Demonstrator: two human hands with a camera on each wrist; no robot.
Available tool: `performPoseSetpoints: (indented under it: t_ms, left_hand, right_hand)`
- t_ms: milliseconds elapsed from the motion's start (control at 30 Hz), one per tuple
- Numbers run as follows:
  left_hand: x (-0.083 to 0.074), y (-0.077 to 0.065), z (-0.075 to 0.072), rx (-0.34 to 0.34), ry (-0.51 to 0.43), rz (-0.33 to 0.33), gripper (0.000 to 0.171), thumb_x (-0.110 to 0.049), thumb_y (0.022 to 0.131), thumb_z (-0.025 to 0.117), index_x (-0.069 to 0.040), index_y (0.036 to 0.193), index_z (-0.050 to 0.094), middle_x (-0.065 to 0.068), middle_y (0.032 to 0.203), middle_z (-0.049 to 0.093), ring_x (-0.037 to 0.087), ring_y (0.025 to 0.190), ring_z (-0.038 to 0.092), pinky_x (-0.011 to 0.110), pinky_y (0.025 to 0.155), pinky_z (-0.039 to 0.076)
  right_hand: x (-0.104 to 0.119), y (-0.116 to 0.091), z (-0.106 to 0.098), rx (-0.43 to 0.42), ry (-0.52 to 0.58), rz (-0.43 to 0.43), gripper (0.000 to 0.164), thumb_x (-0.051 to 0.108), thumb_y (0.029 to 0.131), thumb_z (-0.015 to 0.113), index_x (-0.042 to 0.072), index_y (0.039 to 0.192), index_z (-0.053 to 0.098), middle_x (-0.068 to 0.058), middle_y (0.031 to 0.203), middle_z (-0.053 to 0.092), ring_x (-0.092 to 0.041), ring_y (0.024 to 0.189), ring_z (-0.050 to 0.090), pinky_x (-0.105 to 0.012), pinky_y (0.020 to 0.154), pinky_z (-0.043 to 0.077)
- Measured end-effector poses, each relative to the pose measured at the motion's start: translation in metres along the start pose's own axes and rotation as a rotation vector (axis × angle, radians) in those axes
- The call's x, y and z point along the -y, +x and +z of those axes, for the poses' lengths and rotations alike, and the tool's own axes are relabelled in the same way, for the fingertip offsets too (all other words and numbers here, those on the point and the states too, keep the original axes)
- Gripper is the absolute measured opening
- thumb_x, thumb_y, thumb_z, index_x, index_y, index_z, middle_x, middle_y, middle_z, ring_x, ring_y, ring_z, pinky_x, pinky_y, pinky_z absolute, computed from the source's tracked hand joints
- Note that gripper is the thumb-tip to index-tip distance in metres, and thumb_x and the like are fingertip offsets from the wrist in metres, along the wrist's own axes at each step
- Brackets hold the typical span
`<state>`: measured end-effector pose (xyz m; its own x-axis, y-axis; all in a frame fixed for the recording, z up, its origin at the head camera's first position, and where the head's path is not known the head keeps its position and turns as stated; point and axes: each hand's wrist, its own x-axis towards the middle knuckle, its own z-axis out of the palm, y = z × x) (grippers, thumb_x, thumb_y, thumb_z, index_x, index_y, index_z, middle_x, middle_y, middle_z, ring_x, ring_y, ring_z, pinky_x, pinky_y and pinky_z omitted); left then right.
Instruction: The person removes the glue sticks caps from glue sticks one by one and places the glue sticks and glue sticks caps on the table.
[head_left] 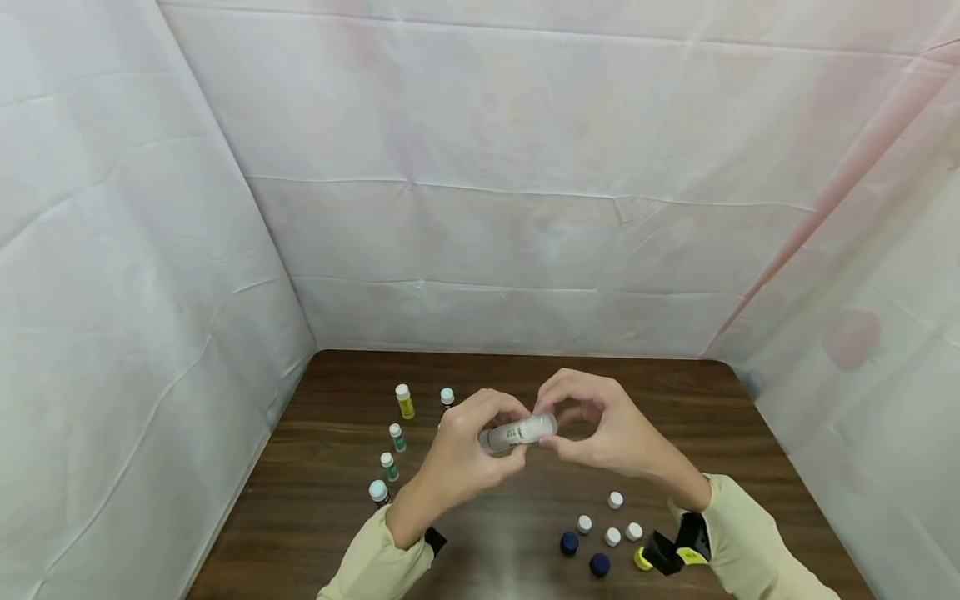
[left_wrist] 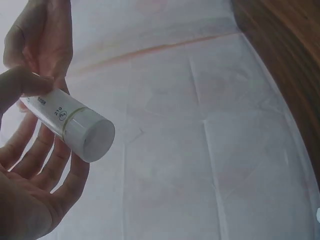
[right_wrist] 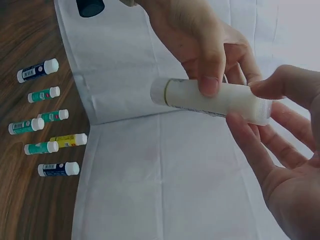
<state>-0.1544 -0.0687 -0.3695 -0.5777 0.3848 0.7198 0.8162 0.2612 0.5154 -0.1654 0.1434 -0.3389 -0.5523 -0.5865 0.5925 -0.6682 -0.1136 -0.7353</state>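
Note:
A white glue stick [head_left: 517, 433] with printing on its side lies nearly level between both hands, above the table. My left hand [head_left: 471, 450] grips its body, thumb on one side and fingers on the other. At its right end, my right hand [head_left: 600, 425] pinches the tube with thumb and forefinger. The right wrist view shows those fingertips around the ribbed end of the glue stick [right_wrist: 215, 97]; a clear section caps its opposite end. In the left wrist view, that smooth end of the glue stick [left_wrist: 67, 120] points outward, past the left fingers.
Several small white-capped tubes stand at the left of the brown table [head_left: 337, 392], among them a yellow tube [head_left: 405, 402] and a teal tube [head_left: 397, 437]. Loose white caps [head_left: 612, 537], navy caps [head_left: 569, 543] and a yellow cap [head_left: 642, 559] lie near the right forearm. White cloth [head_left: 480, 233] surrounds the table.

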Motion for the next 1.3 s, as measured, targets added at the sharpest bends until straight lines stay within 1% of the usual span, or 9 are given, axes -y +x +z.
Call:
performPoseSetpoints:
  t_ms: [133,333,467,633,733,833,1033,1133,1300]
  left_hand:
    - [-0.010,-0.008,-0.004,-0.010,0.021,-0.005,0.033,0.000,0.067,0.076,-0.014,0.095,0.065,-0.004,0.093,0.064,0.007,0.076,0.056,0.016,0.059,0.048]
    - [-0.018,-0.016,-0.008,0.021,0.006,-0.076,0.030,-0.001,0.068,0.077,-0.014,0.094,0.069,-0.004,0.094,0.067,0.005,0.071,0.057,0.015,0.055,0.049]
    - [-0.019,-0.021,-0.010,0.056,-0.036,-0.080,0.030,0.001,0.069,0.075,-0.012,0.095,0.068,-0.001,0.094,0.068,0.005,0.072,0.059,0.015,0.058,0.051]
    - [-0.017,-0.025,-0.013,0.085,-0.055,-0.083,0.030,0.003,0.070,0.074,-0.012,0.095,0.067,-0.002,0.091,0.068,0.007,0.069,0.059,0.015,0.058,0.051]
    - [-0.015,-0.031,-0.015,0.076,-0.074,-0.136,0.032,0.004,0.069,0.075,-0.013,0.095,0.067,-0.004,0.091,0.068,0.008,0.069,0.060,0.020,0.058,0.052]
    - [-0.012,-0.039,-0.016,0.039,-0.089,-0.219,0.037,0.005,0.069,0.076,-0.016,0.097,0.066,-0.007,0.093,0.067,0.009,0.075,0.063,0.024,0.062,0.055]
    - [0.001,-0.057,-0.019,-0.080,-0.104,-0.356,0.047,0.008,0.065,0.075,-0.019,0.102,0.065,-0.007,0.095,0.064,0.013,0.086,0.063,0.026,0.069,0.056]
    - [0.010,-0.065,-0.018,-0.113,-0.126,-0.412,0.046,0.012,0.064,0.073,-0.017,0.100,0.066,-0.005,0.097,0.063,0.017,0.089,0.064,0.027,0.072,0.056]
    - [0.020,-0.079,-0.016,-0.144,-0.093,-0.516,0.040,0.018,0.062,0.071,-0.006,0.094,0.066,0.003,0.096,0.063,0.024,0.092,0.063,0.028,0.073,0.056]
  right_hand:
    - [0.008,-0.003,0.003,0.034,-0.026,0.016,0.036,-0.016,0.072,0.069,0.006,0.100,0.064,-0.011,0.100,0.057,-0.022,0.084,0.059,-0.037,0.065,0.058]
    - [0.016,-0.009,0.004,0.055,-0.135,0.074,0.040,-0.015,0.069,0.069,0.014,0.097,0.067,-0.004,0.103,0.060,-0.018,0.085,0.061,-0.033,0.068,0.057]
    - [0.018,-0.012,0.008,0.061,-0.195,0.002,0.042,-0.016,0.066,0.069,0.014,0.097,0.067,-0.003,0.103,0.059,-0.016,0.083,0.060,-0.030,0.061,0.056]
    - [0.040,-0.002,0.015,0.042,-0.256,-0.109,0.043,-0.019,0.060,0.066,0.010,0.091,0.067,-0.005,0.099,0.057,-0.016,0.083,0.057,-0.025,0.064,0.053]
    - [0.044,0.000,0.015,0.025,-0.292,-0.143,0.044,-0.020,0.058,0.066,0.010,0.090,0.067,-0.005,0.099,0.057,-0.016,0.082,0.057,-0.021,0.065,0.051]
    - [0.032,-0.008,0.009,0.017,-0.317,-0.132,0.045,-0.018,0.059,0.067,0.013,0.092,0.068,-0.004,0.101,0.057,-0.015,0.084,0.058,-0.021,0.066,0.051]
    - [0.009,-0.027,-0.001,0.006,-0.389,-0.036,0.045,-0.013,0.063,0.070,0.017,0.097,0.069,0.000,0.106,0.057,-0.014,0.086,0.058,-0.026,0.066,0.052]
    - [0.002,-0.036,-0.004,-0.007,-0.424,0.025,0.043,-0.011,0.066,0.071,0.017,0.098,0.070,0.001,0.106,0.057,-0.013,0.085,0.058,-0.026,0.066,0.051]
    - [-0.014,-0.051,-0.009,-0.037,-0.485,0.117,0.040,-0.012,0.067,0.071,0.017,0.095,0.071,0.000,0.102,0.058,-0.012,0.083,0.059,-0.025,0.063,0.051]
